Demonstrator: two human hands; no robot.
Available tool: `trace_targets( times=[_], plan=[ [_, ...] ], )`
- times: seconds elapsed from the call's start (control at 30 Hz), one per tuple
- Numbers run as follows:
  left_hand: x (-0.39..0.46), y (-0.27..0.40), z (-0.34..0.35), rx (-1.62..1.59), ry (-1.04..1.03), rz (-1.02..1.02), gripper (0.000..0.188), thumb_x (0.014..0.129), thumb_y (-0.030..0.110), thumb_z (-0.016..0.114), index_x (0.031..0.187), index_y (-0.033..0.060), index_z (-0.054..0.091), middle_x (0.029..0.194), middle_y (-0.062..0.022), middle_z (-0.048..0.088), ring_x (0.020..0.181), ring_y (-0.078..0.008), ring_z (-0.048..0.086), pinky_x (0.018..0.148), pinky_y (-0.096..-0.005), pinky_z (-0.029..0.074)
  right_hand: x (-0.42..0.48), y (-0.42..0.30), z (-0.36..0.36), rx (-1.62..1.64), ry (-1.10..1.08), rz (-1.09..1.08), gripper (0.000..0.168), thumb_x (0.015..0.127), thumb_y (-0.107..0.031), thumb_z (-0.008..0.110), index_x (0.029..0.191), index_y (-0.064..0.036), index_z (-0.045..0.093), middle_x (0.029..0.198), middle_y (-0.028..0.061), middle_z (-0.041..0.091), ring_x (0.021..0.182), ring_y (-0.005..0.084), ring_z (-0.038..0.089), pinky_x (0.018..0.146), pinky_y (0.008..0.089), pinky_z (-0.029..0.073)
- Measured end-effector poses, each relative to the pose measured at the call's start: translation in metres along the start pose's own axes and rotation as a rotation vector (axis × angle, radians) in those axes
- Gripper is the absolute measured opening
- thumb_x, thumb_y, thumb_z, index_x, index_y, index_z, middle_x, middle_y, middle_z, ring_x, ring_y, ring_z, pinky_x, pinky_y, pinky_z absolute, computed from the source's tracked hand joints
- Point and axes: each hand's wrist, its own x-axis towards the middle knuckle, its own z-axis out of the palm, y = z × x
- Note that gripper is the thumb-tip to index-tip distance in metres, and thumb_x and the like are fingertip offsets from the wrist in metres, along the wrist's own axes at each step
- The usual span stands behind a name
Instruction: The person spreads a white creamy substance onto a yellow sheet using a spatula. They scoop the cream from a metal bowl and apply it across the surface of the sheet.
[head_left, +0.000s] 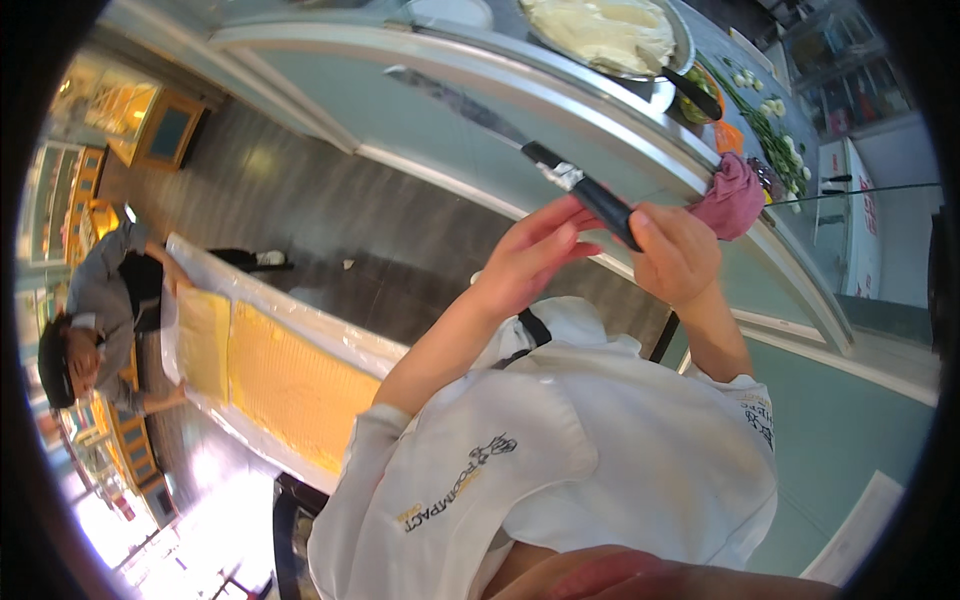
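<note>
My right hand (679, 251) grips the butt end of a palette knife's black handle (592, 202) between thumb and fingers. White cream is smeared around the upper part of that handle. The long metal blade (465, 109), also streaked, points up and to the left, away from me. My left hand (529, 255) is beside the handle, its fingers apart and partly behind it. Whether those fingers touch the handle I cannot tell. Beyond the counter's metal edge, a round metal bowl (679, 41) holds white cream (600, 30), with a black-handled utensil (690, 94) resting in it.
On the counter's edge hangs a pink cloth (731, 196). White flowers (780, 135) lie beyond it. To my left, a person (112, 300) stands with hands at a long sheet of yellow cake (292, 375) on a film-covered table (300, 307). Glass panels run below the counter.
</note>
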Motion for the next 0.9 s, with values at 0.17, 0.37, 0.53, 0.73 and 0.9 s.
trace_targets(
  times=[0.17,0.37,0.53,0.73,0.9],
  plan=[
    [-0.026,-0.003,0.034,-0.145,0.198,0.023,0.022,0.087,0.013,0.047,0.107,0.0042,0.047,0.112,-0.0172,0.055,0.109,-0.0265,0.05,0.092,-0.0381,0.04,-0.008,-0.043,-0.001,0.141,-0.066,-0.032,0.025,0.065,-0.006,0.066,0.09,-0.004,0.061,0.082,0.0074,0.062,0.068,0.0213,0.06,0.056,0.0285,0.048],
    [-0.083,0.005,0.009,-0.016,0.444,-0.02,0.015,0.083,0.009,0.052,0.097,0.007,0.046,0.092,-0.0116,0.055,0.082,-0.0266,0.062,0.055,-0.0293,0.052,0.035,0.025,-0.043,0.102,0.152,0.602,0.015,0.078,-0.011,0.06,0.092,-0.008,0.064,0.085,0.0067,0.064,0.077,0.019,0.062,0.068,0.0287,0.048],
    [-0.125,-0.002,-0.026,0.011,0.458,0.062,0.016,0.082,0.008,0.053,0.096,0.0064,0.046,0.089,-0.0115,0.052,0.071,-0.0244,0.061,0.052,-0.03,0.05,0.037,0.302,-0.014,-0.64,0.113,0.927,0.031,0.082,-0.029,0.047,0.098,-0.007,0.063,0.1,0.02,0.06,0.095,0.0363,0.057,0.08,0.0404,0.046],
    [-0.181,-0.009,-0.048,0.042,0.767,0.285,0.017,0.081,0.006,0.052,0.097,0.0052,0.047,0.091,-0.0125,0.052,0.067,-0.0237,0.06,0.054,-0.0317,0.05,-0.024,0.362,0.044,0.168,-0.53,1.613,0.035,0.073,-0.034,0.065,0.096,-0.008,0.064,0.098,0.0126,0.06,0.088,0.0306,0.059,0.074,0.0378,0.051],
    [-0.173,-0.014,-0.054,-0.032,0.867,0.343,0.019,0.08,0.005,0.052,0.099,0.005,0.048,0.095,-0.0123,0.052,0.07,-0.0233,0.06,0.054,-0.0313,0.05,-0.061,0.379,0.054,0.679,-0.348,1.554,0.021,0.073,-0.022,0.065,0.082,-0.003,0.063,0.084,0.0079,0.06,0.072,0.0183,0.059,0.064,0.0293,0.052]
  ],
)
